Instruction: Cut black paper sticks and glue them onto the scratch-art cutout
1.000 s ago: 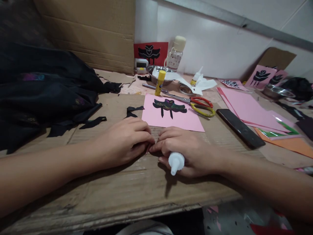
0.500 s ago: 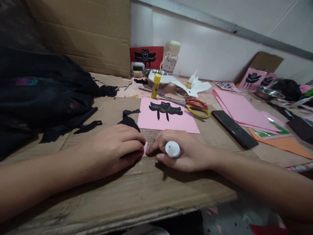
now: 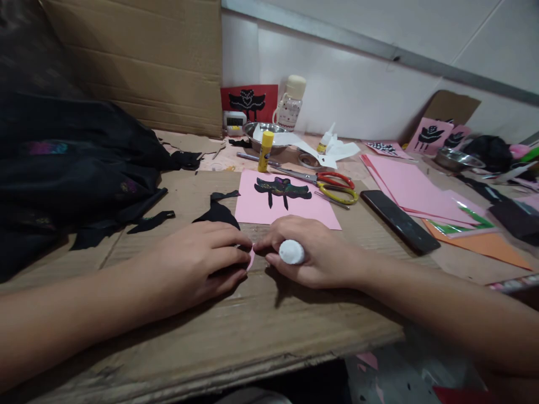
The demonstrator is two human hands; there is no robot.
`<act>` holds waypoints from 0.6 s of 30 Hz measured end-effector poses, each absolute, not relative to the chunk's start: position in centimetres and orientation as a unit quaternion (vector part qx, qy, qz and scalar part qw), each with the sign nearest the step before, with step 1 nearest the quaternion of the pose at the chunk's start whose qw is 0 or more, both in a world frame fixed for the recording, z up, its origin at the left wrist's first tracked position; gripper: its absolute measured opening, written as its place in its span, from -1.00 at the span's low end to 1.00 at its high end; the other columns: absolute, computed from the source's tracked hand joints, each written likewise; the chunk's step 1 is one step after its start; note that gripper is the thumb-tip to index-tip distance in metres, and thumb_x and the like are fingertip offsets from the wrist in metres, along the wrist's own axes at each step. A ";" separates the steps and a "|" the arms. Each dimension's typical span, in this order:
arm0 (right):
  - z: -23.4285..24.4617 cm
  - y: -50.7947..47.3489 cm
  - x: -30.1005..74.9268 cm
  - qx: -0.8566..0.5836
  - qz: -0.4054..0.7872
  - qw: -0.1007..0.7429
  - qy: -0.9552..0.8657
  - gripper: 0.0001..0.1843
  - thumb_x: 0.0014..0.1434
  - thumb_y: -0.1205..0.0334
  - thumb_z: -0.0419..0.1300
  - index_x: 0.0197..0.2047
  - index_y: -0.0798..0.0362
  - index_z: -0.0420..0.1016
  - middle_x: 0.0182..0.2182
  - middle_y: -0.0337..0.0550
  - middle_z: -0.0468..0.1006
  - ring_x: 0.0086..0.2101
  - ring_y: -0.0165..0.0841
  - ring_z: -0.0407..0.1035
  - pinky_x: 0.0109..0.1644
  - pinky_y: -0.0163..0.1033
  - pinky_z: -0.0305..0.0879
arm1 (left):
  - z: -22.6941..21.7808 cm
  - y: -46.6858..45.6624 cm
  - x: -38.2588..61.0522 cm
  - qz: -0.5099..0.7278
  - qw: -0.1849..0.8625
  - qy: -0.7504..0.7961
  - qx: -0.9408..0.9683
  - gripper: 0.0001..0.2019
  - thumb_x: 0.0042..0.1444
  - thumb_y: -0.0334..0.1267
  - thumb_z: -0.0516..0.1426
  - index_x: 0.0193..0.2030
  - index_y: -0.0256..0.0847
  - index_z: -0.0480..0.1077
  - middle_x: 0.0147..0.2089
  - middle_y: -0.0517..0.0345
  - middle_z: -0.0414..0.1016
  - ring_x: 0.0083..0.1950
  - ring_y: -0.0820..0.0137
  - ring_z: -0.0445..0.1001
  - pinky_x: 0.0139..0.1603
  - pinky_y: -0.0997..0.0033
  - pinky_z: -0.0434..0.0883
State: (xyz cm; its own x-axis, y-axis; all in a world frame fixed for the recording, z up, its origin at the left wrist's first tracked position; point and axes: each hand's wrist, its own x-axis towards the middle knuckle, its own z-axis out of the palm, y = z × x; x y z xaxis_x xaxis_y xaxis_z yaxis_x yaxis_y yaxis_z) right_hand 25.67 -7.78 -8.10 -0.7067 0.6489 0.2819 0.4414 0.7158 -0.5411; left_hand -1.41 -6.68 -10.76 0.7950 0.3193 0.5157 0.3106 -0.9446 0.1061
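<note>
My left hand (image 3: pixel 206 252) rests on the cardboard, its fingers closed over a small pink paper piece (image 3: pixel 251 259) that shows only as a sliver at the fingertips. Facing it, my right hand (image 3: pixel 311 252) is wrapped round a glue stick (image 3: pixel 291 252), whose round white end points up toward me. The right index fingertip touches or nearly touches the edge of the pink piece. Just beyond both hands lies a pink card (image 3: pixel 248 207) bearing a black shimmering cut-out (image 3: pixel 284 188) with two legs. A black fabric scrap (image 3: pixel 219 213) lies behind my left hand.
Scissors (image 3: pixel 337 188) with red and yellow handles and a yellow-capped glue stick (image 3: pixel 265 151) are at the card's far side. Right of them are a phone (image 3: pixel 398 221) and stacked pink sheets (image 3: pixel 416 185). Black fabric (image 3: pixel 84 163) fills the left. The cardboard's front edge (image 3: pixel 210 379) is close.
My right fingers have shifted slightly up and left, closer to the pink piece. The whole view has moved a little; both hands keep their holds.
</note>
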 end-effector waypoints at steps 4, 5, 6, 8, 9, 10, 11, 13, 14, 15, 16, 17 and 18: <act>-8.1 -7.4 25.8 -0.281 0.189 0.213 -0.917 -0.89 0.32 0.38 0.31 -0.10 0.02 0.53 -0.15 0.00 0.74 -0.16 -0.14 0.59 -0.04 -0.08 0.49 | -10.5 -7.1 -1.3 0.263 -0.020 0.167 0.950 -0.73 0.51 -0.35 0.11 -0.08 -0.26 0.68 -0.04 -0.10 0.78 -0.14 0.09 0.74 -0.14 0.07 0.67; -8.2 -7.3 25.8 -0.275 0.180 0.213 -0.920 -0.91 0.33 0.36 0.31 -0.12 0.02 0.52 -0.17 0.01 0.73 -0.18 -0.14 0.58 -0.05 -0.08 0.50 | -10.5 -7.2 -1.2 0.259 -0.028 0.168 0.951 -0.72 0.51 -0.35 0.10 -0.05 -0.27 0.69 -0.03 -0.10 0.77 -0.14 0.08 0.73 -0.16 0.06 0.67; -8.3 -7.1 25.9 -0.270 0.172 0.212 -0.923 -0.94 0.35 0.35 0.30 -0.14 0.02 0.51 -0.18 0.02 0.71 -0.19 -0.14 0.57 -0.06 -0.07 0.50 | -10.5 -7.3 -1.2 0.253 -0.032 0.169 0.952 -0.70 0.51 -0.37 0.08 -0.02 -0.28 0.68 -0.01 -0.11 0.77 -0.14 0.08 0.73 -0.16 0.05 0.67; -8.6 -6.6 26.0 -0.257 0.158 0.216 -0.929 -0.96 0.36 0.35 0.28 -0.14 0.03 0.52 -0.20 0.04 0.70 -0.19 -0.12 0.55 -0.06 -0.05 0.52 | -10.6 -7.4 -1.2 0.248 -0.033 0.173 0.953 -0.67 0.52 -0.39 0.04 0.06 -0.29 0.67 0.05 -0.14 0.76 -0.10 0.08 0.72 -0.14 0.05 0.67; -8.7 -6.5 26.0 -0.250 0.156 0.220 -0.930 -0.95 0.37 0.36 0.27 -0.13 0.04 0.53 -0.19 0.05 0.70 -0.18 -0.11 0.55 -0.05 -0.04 0.53 | -10.5 -7.5 -1.2 0.246 -0.031 0.176 0.953 -0.66 0.52 -0.40 0.03 0.09 -0.30 0.66 0.08 -0.15 0.75 -0.08 0.07 0.72 -0.12 0.05 0.66; -8.8 -6.3 26.0 -0.242 0.157 0.226 -0.930 -0.94 0.37 0.37 0.27 -0.12 0.05 0.54 -0.18 0.06 0.71 -0.17 -0.11 0.56 -0.04 -0.02 0.54 | -10.5 -7.6 -1.2 0.245 -0.030 0.178 0.953 -0.66 0.52 -0.40 0.02 0.09 -0.30 0.66 0.08 -0.15 0.74 -0.07 0.08 0.71 -0.10 0.05 0.66; -8.8 -6.2 26.0 -0.237 0.161 0.232 -0.930 -0.92 0.36 0.39 0.27 -0.10 0.06 0.55 -0.18 0.06 0.71 -0.16 -0.10 0.56 -0.02 -0.01 0.55 | -10.5 -7.8 -1.2 0.243 -0.030 0.180 0.953 -0.67 0.52 -0.40 0.02 0.08 -0.30 0.65 0.07 -0.14 0.73 -0.08 0.09 0.69 -0.10 0.06 0.64; -9.0 -6.0 26.1 -0.231 0.173 0.240 -0.927 -0.87 0.35 0.41 0.27 -0.06 0.07 0.58 -0.18 0.06 0.72 -0.15 -0.10 0.57 -0.01 0.00 0.56 | -10.4 -8.2 -1.1 0.240 -0.032 0.180 0.953 -0.70 0.51 -0.41 0.04 0.04 -0.30 0.64 -0.01 -0.09 0.71 -0.16 0.13 0.64 -0.17 0.10 0.60; -9.0 -6.0 26.1 -0.231 0.179 0.242 -0.925 -0.85 0.33 0.43 0.28 -0.05 0.07 0.58 -0.18 0.06 0.72 -0.15 -0.10 0.57 -0.01 0.00 0.57 | -10.4 -8.4 -1.0 0.239 -0.034 0.181 0.954 -0.71 0.51 -0.41 0.04 0.02 -0.29 0.63 -0.09 -0.05 0.69 -0.23 0.16 0.60 -0.24 0.12 0.55; -9.1 -5.9 26.1 -0.230 0.184 0.242 -0.924 -0.84 0.32 0.43 0.28 -0.05 0.07 0.59 -0.18 0.07 0.72 -0.14 -0.09 0.57 -0.01 0.00 0.58 | -10.4 -8.6 -0.9 0.238 -0.036 0.182 0.953 -0.71 0.50 -0.41 0.04 0.00 -0.29 0.62 -0.16 0.00 0.65 -0.29 0.18 0.54 -0.30 0.14 0.50; -9.1 -5.9 26.2 -0.227 0.188 0.243 -0.924 -0.82 0.31 0.44 0.28 -0.04 0.07 0.59 -0.17 0.08 0.72 -0.14 -0.09 0.58 -0.01 0.01 0.59 | -10.6 -8.9 -0.8 0.237 -0.038 0.186 0.953 -0.72 0.49 -0.42 0.03 -0.02 -0.28 0.61 -0.22 0.04 0.61 -0.34 0.20 0.49 -0.36 0.14 0.44; -9.1 -5.9 26.2 -0.222 0.191 0.243 -0.925 -0.81 0.30 0.44 0.29 -0.04 0.07 0.58 -0.16 0.09 0.72 -0.13 -0.09 0.58 0.01 0.03 0.60 | -10.8 -9.1 -0.6 0.235 -0.041 0.191 0.952 -0.72 0.49 -0.42 0.03 -0.02 -0.27 0.60 -0.26 0.07 0.58 -0.37 0.21 0.45 -0.39 0.14 0.38; -9.2 -5.9 26.3 -0.216 0.194 0.243 -0.926 -0.80 0.29 0.45 0.29 -0.04 0.06 0.58 -0.14 0.09 0.73 -0.11 -0.09 0.59 0.04 0.04 0.60 | -11.0 -9.3 -0.5 0.234 -0.046 0.193 0.952 -0.73 0.48 -0.42 0.03 -0.03 -0.28 0.59 -0.29 0.09 0.56 -0.39 0.21 0.42 -0.42 0.14 0.34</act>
